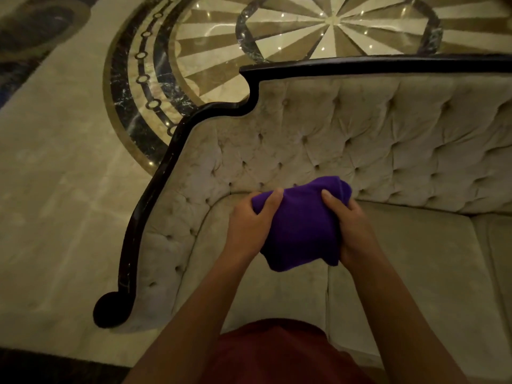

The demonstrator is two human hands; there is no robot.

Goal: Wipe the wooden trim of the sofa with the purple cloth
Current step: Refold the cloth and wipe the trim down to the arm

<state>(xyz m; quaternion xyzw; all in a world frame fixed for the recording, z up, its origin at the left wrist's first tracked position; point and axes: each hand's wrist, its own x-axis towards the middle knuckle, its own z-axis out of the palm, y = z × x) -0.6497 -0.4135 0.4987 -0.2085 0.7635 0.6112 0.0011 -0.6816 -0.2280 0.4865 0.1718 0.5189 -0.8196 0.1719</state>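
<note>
The left hand's fingers [273, 199] curl over the near-left edge of the purple cloth [302, 225], thumb on top, clamped on the fabric. The right hand's fingers wrap under the opposite edge where they cannot be seen, with only its thumb [331, 199] pressed down on top, so that side is gripped too. Between the two grips the cloth sits bunched into a thick folded wad, its far end poking out beyond both thumbs and its near end hanging below the palms.

The left hand [250, 225] and the right hand [353, 231] hold the cloth in the air above the sofa [388, 139], over the seat cushion [415, 259] close to where it meets the tufted backrest [360, 128]. The cloth does not touch the wooden trim [155, 195]. That trim is a dark, glossy rail running along the top of the sofa's back, dipping in a curve and sweeping down the arm to the left of the cloth, ending in a round scroll at the near-left corner of the sofa. The cloth is well apart from that scroll and from the top rail behind it.

Bare forearms reach in toward the sofa from the near side, over a dark red garment [277, 353]. Beyond the sofa's back and left arm lies a polished marble floor [69, 189] with a dark inlaid ring and a starburst pattern.
</note>
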